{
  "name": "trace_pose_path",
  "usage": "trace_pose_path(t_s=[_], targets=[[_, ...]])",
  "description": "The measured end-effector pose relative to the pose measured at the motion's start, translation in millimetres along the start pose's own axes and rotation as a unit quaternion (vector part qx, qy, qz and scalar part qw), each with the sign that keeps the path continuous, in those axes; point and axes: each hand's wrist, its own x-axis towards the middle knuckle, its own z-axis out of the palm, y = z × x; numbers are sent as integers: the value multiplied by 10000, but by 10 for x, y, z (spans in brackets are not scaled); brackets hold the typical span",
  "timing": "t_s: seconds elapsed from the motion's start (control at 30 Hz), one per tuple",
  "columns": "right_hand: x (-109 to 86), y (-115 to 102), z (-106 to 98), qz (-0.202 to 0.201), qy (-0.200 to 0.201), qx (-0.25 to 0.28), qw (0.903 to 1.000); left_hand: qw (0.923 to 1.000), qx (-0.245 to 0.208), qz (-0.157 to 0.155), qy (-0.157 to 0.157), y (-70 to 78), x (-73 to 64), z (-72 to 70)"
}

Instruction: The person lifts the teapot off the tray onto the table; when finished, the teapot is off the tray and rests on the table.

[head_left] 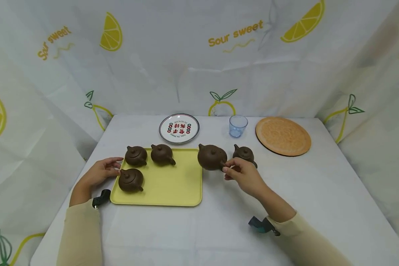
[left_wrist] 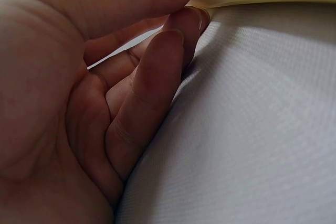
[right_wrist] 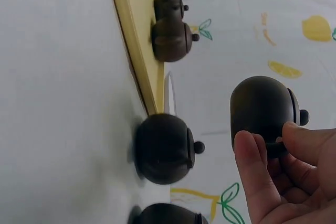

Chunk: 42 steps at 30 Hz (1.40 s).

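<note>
My right hand (head_left: 244, 175) pinches the handle of a dark brown teapot (head_left: 212, 157) between thumb and fingers. This teapot (right_wrist: 262, 106) is raised above the table in the right wrist view, just right of the yellow tray (head_left: 173, 184). At the tray's left edge, my left hand (head_left: 101, 171) grips the rim with thumb and fingertips, as the left wrist view shows close up. Three similar teapots sit on the tray: one at back left (head_left: 136, 156), one at back middle (head_left: 162, 154) and one in front (head_left: 131, 180).
Behind my right hand, another brown teapot (head_left: 244, 153) stands on the table; two standing teapots appear low in the right wrist view. Along the back are a printed white plate (head_left: 179, 128), a blue glass (head_left: 237, 126) and a round tan board (head_left: 283, 136). A white curtain hangs behind.
</note>
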Motion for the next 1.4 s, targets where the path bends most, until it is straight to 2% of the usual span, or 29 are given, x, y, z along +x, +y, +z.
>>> trace_pose_path(t_s=[0.17, 0.33, 0.6, 0.77, 0.93, 1.13, 1.4], targets=[[-79, 86, -402, 97, 426, -348, 9984, 10000, -54, -10, -38, 6, 14, -3], [-213, 242, -754, 308, 894, -650, 9934, 9999, 41, -158, -4, -31, 23, -9], [-434, 570, -1089, 684, 1232, -763, 9871, 9996, 113, -268, -21, -50, -23, -29], [-460, 768, -1196, 1039, 1312, -840, 9823, 9998, 43, -169, 65, -39, -16, -10], [-445, 911, -1246, 1174, 1330, -1009, 9790, 9999, -75, -89, 75, -45, -10, 24], [-430, 987, -1275, 1260, 1279, -1195, 9765, 9999, -79, -66, 52, -75, -18, 29], [-401, 1039, -1283, 1351, 1231, -1020, 9778, 9999, 78, -2, 81, -52, 2, 11]])
